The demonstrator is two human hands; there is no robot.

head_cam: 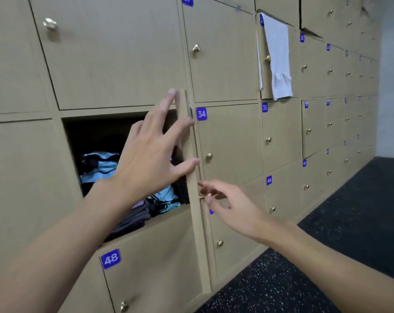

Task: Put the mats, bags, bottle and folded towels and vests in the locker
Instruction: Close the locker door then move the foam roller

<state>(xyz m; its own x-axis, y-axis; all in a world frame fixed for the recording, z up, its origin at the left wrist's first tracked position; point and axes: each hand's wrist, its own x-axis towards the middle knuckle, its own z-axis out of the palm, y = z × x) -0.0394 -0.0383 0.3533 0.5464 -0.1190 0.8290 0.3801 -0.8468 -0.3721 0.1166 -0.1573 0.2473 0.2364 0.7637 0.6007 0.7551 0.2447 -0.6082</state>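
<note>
Left hand (146,159): fingers straight & spread, tips resting on the edge of the locker door (192,177), prob. to steady it or swing it shut. Right hand (227,204), at 5 o'clock of the left, has fingers loosely bent by the knob (201,197); it's blurred, so can't tell if it pinches it. Task's things lie inside the 1 open locker (96,132), at 9 o'clock of the door: light-blue & black bags (101,163), no. unclear, and 1 grey folded pile (132,220). No mats or bottle visible. 1 white cloth (278,55) hangs over a door at 1 o'clock

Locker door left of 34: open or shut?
Open. The tan wooden locker door stands edge-on, swung out; folded blue and grey clothes show inside. Left hand touches its edge.
</note>
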